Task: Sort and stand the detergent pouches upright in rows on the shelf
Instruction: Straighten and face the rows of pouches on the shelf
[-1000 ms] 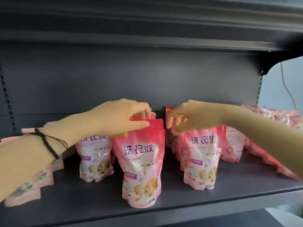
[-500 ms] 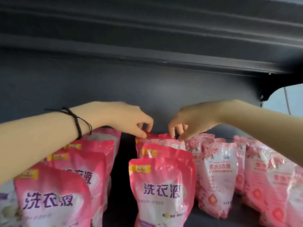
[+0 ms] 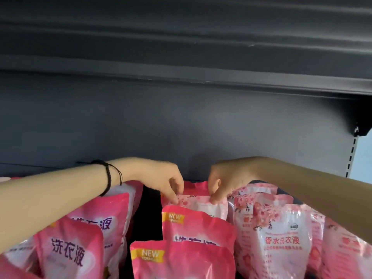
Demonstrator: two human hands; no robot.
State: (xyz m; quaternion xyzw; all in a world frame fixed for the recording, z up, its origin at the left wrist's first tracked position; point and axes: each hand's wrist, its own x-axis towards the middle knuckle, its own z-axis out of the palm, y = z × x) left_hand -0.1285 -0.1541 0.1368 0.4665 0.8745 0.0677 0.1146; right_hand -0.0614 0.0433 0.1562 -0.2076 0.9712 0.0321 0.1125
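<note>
At mid-row back, your L hand (image 3: 161, 179) & R hand (image 3: 227, 181) both pinch 1 pale pouch (image 3: 201, 204) by its top corners, behind 2 pink pouches (image 3: 193, 228).

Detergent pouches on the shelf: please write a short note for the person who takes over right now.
Left hand and right hand: each pinches a top corner of the pale pink pouch at the back of the middle row.
Two dark pink pouches stand upright in front of it. More stand in the left row. Floral pouches crowd the right, leaning.
Left: settle the held pouch, check it matches its row, straighten the right side.
</note>
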